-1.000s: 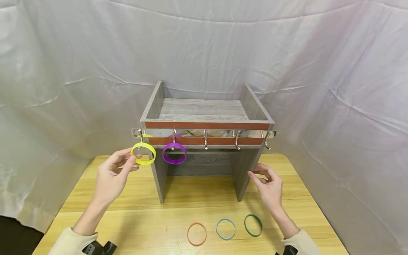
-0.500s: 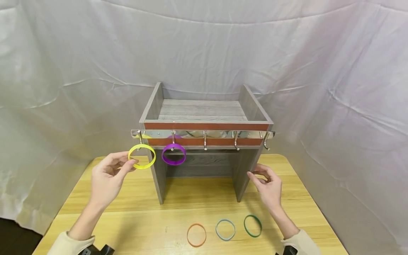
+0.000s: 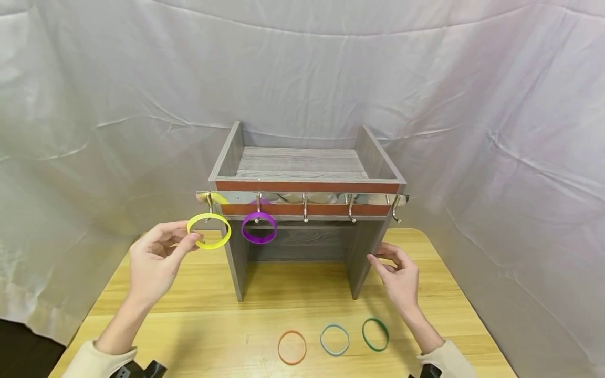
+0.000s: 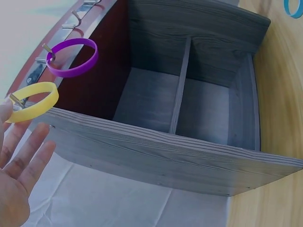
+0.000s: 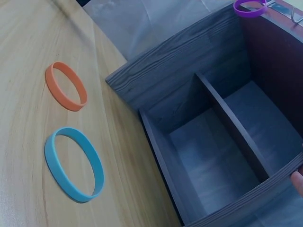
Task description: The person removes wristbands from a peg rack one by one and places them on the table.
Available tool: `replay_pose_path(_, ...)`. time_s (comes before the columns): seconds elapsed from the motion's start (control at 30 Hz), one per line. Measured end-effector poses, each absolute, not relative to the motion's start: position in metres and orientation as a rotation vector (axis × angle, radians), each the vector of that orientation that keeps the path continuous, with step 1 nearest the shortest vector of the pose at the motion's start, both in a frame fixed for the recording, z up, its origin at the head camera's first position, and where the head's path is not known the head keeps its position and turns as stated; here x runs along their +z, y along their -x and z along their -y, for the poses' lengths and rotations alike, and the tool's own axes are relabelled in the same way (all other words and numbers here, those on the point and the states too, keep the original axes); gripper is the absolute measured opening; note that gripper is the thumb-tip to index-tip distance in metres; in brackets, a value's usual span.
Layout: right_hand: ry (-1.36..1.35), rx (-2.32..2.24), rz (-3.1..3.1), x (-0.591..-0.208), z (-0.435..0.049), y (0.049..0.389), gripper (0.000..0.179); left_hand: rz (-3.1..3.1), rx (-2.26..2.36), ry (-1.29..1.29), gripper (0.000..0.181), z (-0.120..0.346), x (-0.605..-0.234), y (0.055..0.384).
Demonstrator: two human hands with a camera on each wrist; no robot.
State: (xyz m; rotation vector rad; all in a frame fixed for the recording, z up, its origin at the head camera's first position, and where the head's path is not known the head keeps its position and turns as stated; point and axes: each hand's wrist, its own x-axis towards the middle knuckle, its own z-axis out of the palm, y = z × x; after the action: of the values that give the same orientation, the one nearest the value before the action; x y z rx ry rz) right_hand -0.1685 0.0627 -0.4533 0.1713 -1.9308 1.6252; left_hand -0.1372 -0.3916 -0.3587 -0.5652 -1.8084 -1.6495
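Note:
My left hand (image 3: 156, 260) pinches the left side of a yellow wristband (image 3: 209, 247) between thumb and fingers, at the leftmost hook of the metal hook rail (image 3: 326, 198). That hook's tip shows inside the band's loop in the head and left wrist views. On the second hook hangs a purple wristband (image 3: 259, 240). My right hand (image 3: 400, 275) holds the front edge of the grey wooden shelf's (image 3: 363, 247) right side panel, thumb at the edge and other fingers on its outer side. In the right wrist view only a fingertip (image 5: 297, 179) shows at the panel.
An orange wristband (image 3: 291, 363), a light blue wristband (image 3: 335, 353) and a green wristband (image 3: 375, 348) lie on the wooden table (image 3: 227, 346) in front of the shelf. Three hooks right of the purple band carry nothing. Grey cloth (image 3: 302, 68) surrounds the table.
My left hand has shifted a little left, drawing the near side of the yellow wristband with it, so the loop looks wider. My right hand and the other wristbands have stayed put.

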Motion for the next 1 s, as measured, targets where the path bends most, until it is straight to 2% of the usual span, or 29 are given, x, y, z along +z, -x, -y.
replay_pose_path(0.23, -0.177, 1.625, 1.934, -0.453, -0.063, 0.169, 0.030, 1.806, -1.649, 0.546, 0.023, 0.391, -0.352, 0.136)
replay_pose_path(0.53, -0.192, 1.621, 1.934, -0.453, -0.064, 0.169, 0.031, 1.604, -1.766, 0.721, 0.027, 0.393, -0.346, 0.136)
replay_pose_path(0.73, -0.182, 1.616, 1.947, -0.453, -0.064, 0.168, 0.030, 1.525, -1.845, 0.752, 0.034, 0.396, -0.350, 0.127)
replay_pose_path(1.0, -0.197, 1.610, 1.941, -0.452, -0.063, 0.168, 0.030, 1.537, -1.886, 0.731, 0.030, 0.394, -0.364, 0.109)
